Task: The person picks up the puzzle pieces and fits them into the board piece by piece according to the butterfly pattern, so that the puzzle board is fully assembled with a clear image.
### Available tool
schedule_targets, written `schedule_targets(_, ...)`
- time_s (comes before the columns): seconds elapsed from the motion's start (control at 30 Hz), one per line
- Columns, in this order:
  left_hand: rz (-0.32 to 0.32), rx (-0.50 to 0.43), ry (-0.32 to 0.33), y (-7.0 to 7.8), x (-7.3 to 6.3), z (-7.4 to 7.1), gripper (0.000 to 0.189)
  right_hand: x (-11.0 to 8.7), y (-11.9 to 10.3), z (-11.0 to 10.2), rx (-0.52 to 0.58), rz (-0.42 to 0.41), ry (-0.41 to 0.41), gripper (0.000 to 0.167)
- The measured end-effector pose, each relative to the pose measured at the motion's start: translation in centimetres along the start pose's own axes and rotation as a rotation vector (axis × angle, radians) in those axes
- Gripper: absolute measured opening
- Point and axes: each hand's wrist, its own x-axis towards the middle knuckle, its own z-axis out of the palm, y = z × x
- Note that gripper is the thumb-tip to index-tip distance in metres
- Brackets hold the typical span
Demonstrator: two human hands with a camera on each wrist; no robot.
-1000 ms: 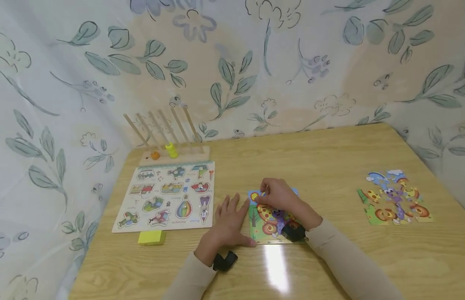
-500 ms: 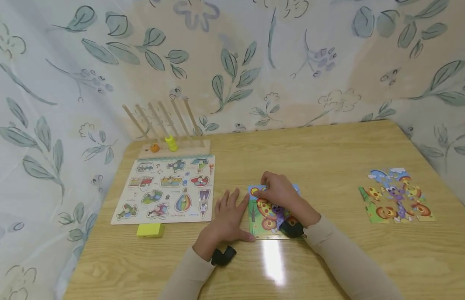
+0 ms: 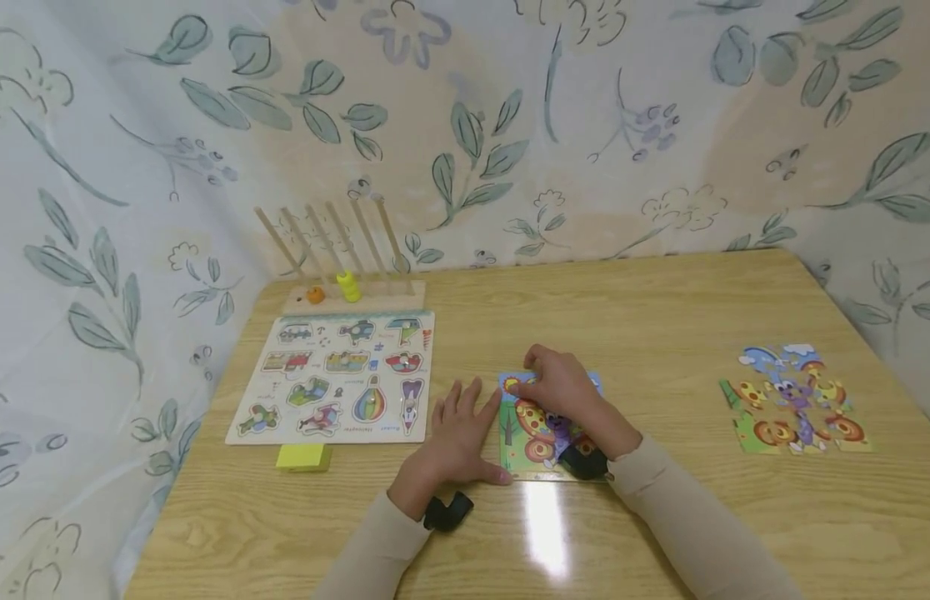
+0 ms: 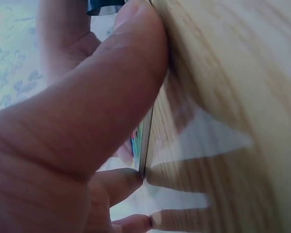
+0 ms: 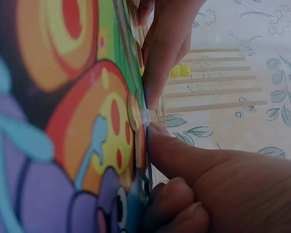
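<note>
Multicoloured square butterfly jigsaw board (image 3: 536, 450) is risking skewing under bent-fingered right hand (image 3: 564, 390) (grip unclear) if spread, empty left hand (image 3: 456, 437) is bracing weakly.

Wood worktop (image 3: 660, 317), far edge against a floral cloth backdrop (image 3: 570, 179); same print down the left side. Far-left corner: wooden peg stand (image 3: 392, 298), six bare-topped posts, orange bead (image 3: 315, 295) low near its left end, yellow beads (image 3: 349, 287) stacked right of that. Just in front: white vehicle puzzle board (image 3: 391, 410), flat, toward left edge. Yellow block (image 3: 303, 457) at its near side; contact unclear.
</note>
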Motion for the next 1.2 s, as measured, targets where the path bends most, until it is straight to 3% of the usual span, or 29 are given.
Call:
schedule_targets(0.37,0.013,0.036,0.0,0.2,-0.29,-0.03,0.112,0.04,0.21,0.41,-0.005,-0.008,0.052,0.046)
schedule_targets(0.67,0.007,0.03,0.004,0.22,-0.17,0.14,0.111,-0.05,0.19,0.32,0.007,-0.026,0.021,0.021)
schedule_targets(0.9,0.012,0.026,0.001,0.2,-0.12,-0.01,0.112,-0.07,-0.12,0.06,-0.033,-0.074,0.003,0.029)
schedule_targets(1.2,-0.005,0.01,-0.007,0.1,0.13,0.16,0.112,-0.05,-0.13,0.01,-0.041,-0.042,0.02,0.034)
